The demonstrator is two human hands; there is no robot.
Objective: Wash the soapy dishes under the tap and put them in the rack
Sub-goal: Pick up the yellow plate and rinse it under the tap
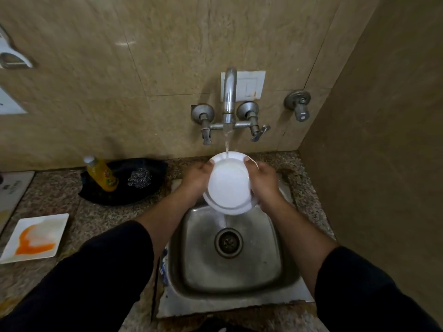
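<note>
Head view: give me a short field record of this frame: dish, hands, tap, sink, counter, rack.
dish: white dish, tilted under the stream, water hitting its far rim
left hand: grips the dish's left edge
right hand: grips its right edge
tap: running
sink: steel, runoff from the dish falls into it
counter: square plate with orange smear, yellow bottle, steel scrubber
rack: not in view

Dim, warm light overall; soft glare spot showing on wall (123, 43). Plate (227, 185) blowing out to flat white, sink (239, 267) giving off dull sheen. Wide-angle lens bending edges; left edge going blurry, sleeves (84, 283) reading near-black w/o detail.
</note>
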